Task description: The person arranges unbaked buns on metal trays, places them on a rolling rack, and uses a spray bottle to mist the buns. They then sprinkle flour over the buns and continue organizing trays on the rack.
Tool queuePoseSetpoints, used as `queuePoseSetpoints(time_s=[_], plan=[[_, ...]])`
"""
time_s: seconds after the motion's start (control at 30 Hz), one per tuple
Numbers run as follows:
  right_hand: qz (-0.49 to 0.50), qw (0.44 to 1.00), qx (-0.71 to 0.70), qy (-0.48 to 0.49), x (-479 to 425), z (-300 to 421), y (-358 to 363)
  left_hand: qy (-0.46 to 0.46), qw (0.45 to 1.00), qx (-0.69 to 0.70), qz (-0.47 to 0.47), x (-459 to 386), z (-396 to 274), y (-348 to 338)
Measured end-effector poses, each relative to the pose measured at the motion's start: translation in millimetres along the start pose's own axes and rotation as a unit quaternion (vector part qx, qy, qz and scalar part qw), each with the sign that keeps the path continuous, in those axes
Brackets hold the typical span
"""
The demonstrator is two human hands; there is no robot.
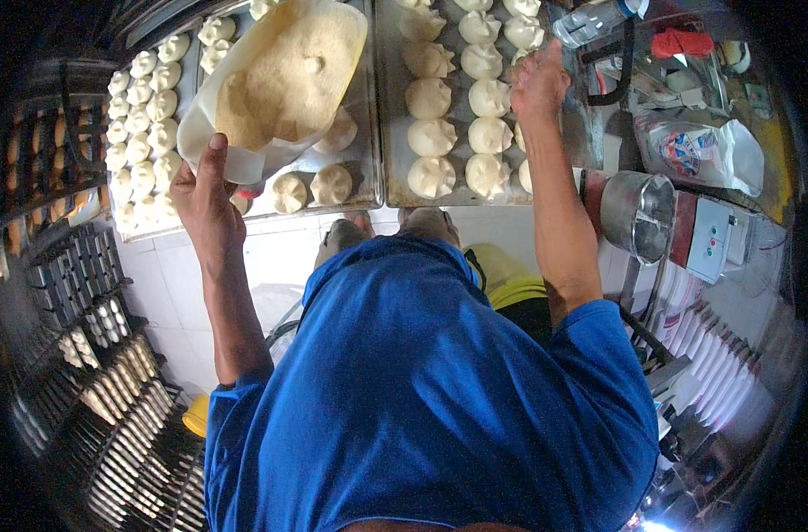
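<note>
My left hand (208, 193) grips the near rim of a cut-open white plastic container (238, 163), thumb on top. Fine pale-brown crumbs (291, 73) lie inside it, with a small lump among them. The container is tilted above a metal baking tray (371, 179) and hides part of its dough. Over the right column of the right-hand baking tray (460, 146) is my right hand (540, 80), blurred, its fingers bunched together. Whether it holds anything cannot be made out. Rows of pleated dough buns (489, 136) sit on this tray, some in the left column (430, 136) looking browner, as if dusted.
Another tray of smaller dough pieces (138, 146) stands at far left, near racks of bread (118, 379). To the right are a plastic bottle (593, 23), a red cloth (682, 43), a printed plastic bag (697, 149), a steel bowl (637, 216) and a control box (713, 239).
</note>
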State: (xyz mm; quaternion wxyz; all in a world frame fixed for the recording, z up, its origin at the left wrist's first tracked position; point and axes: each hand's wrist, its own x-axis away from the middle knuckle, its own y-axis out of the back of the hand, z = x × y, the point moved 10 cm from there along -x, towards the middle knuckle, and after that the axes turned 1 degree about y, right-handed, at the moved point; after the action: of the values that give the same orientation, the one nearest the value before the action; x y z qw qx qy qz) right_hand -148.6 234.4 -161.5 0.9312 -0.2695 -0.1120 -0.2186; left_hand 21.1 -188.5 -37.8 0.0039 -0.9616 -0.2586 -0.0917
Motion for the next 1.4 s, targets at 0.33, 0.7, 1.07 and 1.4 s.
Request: queuePoseSetpoints(time_s=[0.33, 0.7, 1.07, 1.4], plan=[[0.073, 0.995, -0.065, 0.013, -57.1, -20.1, -34.2, 0.001, 0.999, -0.003, -0.05, -1.0, 0.1, 3.9], [0.068, 0.993, -0.098, 0.006, -107.9, -14.9, -72.9, -0.005, 0.997, 0.03, -0.067, -6.5, 6.3, -0.3], [0.147, 0.986, -0.074, 0.008, -150.0, -4.2, -106.6, 0.009, 0.995, 0.018, -0.096, -8.8, 1.3, -11.1], [0.047, 0.999, -0.02, -0.019, -163.6, 9.2, -115.4, 0.014, 0.994, 0.023, -0.104, -14.6, 2.5, -28.1]])
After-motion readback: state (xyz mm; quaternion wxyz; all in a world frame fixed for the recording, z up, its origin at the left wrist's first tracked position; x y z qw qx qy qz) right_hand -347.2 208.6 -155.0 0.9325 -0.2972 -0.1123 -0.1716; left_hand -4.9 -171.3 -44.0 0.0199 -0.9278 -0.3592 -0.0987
